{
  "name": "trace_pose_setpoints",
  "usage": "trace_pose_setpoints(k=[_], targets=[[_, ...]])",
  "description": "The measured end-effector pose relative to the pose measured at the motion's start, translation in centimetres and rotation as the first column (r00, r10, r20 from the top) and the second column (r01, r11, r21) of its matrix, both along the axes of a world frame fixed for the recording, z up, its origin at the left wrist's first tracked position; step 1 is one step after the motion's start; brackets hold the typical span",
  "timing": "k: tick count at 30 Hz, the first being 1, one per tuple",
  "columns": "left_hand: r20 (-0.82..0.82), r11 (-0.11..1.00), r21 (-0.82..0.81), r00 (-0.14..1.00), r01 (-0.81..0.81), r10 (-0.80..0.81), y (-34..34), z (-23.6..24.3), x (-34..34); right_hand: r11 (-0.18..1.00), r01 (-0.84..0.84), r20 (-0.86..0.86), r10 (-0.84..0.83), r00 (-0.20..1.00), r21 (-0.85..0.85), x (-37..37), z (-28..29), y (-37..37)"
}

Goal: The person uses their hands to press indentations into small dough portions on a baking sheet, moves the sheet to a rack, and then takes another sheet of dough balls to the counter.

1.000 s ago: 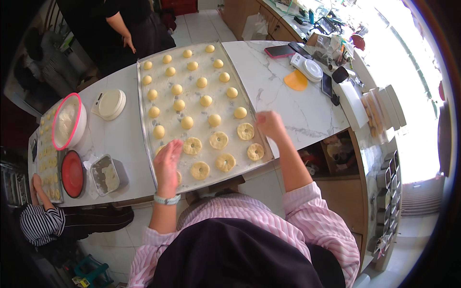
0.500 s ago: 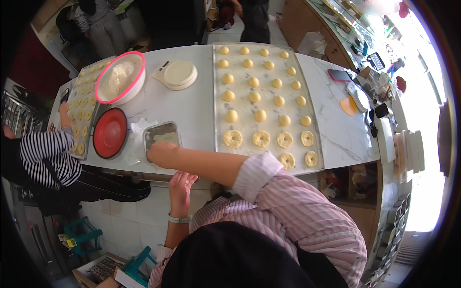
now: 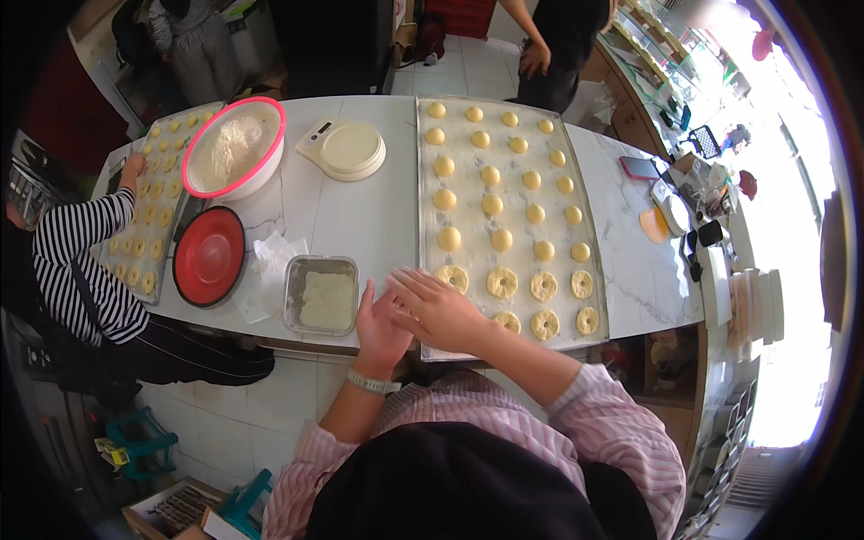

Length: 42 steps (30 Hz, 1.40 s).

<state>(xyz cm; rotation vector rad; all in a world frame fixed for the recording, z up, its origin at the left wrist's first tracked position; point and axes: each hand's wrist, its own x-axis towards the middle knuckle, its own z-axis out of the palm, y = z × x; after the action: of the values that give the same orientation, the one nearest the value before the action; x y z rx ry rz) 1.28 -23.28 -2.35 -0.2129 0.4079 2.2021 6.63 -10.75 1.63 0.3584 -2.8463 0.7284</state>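
Note:
My left hand [image 3: 382, 329], with a watch or band on its wrist, is at the table's front edge with its thumb stretched up. Over it lies my right hand [image 3: 443, 311], flat and fingers extended, palm toward the left one. I see nothing held between them, though part of the left fingers is hidden. Just left of my hands is a rectangular container [image 3: 290, 310] with a pale powder [image 3: 327, 300] inside. A large baking tray [image 3: 587, 252] is on the right, bearing rows of dough balls [image 3: 501, 239] and, nearest me, flattened dough rings [image 3: 544, 286].
A kitchen scale [image 3: 353, 150], a pink-rimmed bowl of flour [image 3: 236, 144], a red round dish [image 3: 210, 255] and a plastic bag [image 3: 274, 261] occupy the left side. A co-worker in a striped top [image 3: 85, 225] works by another tray [image 3: 165, 265]. A phone [image 3: 640, 168] rests at right.
My right hand has come out of the powder container and moved right to meet my left hand, which has risen to the table edge. The co-worker's arm reaches farther along the tray.

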Motion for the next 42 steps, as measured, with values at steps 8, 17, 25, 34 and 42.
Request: trace_pose_setpoints(k=[8, 17, 25, 34, 42], targets=[[0.172, 0.977, 0.144, 0.976, -0.157, 0.132, 3.4, -0.3, -1.3, 0.931, 0.208, 0.075, -0.240, 0.968, 0.301, -2.2, -4.8, 8.3], [0.073, 0.979, 0.010, 0.977, -0.202, 0.200, 2.2, -1.4, -1.3, 0.936, 0.132, 0.150, -0.190, 0.970, 0.327, -3.6, -7.2, 9.1], [0.011, 0.969, -0.128, 0.977, -0.210, 0.213, 1.8, -1.3, -0.8, 0.958, 0.284, 0.023, -0.285, 0.958, 0.025, -4.4, -5.5, 12.7], [0.011, 0.964, -0.196, 0.983, -0.180, 0.185, 1.8, -1.8, -0.4, 0.917, 0.267, 0.053, -0.296, 0.954, 0.296, -4.0, -4.9, 11.5], [-0.059, 0.957, -0.287, 0.998, -0.044, 0.028, 4.2, -2.5, -0.6, 0.920, 0.258, 0.106, -0.300, 0.948, 0.295, -3.8, -6.5, 10.4]])
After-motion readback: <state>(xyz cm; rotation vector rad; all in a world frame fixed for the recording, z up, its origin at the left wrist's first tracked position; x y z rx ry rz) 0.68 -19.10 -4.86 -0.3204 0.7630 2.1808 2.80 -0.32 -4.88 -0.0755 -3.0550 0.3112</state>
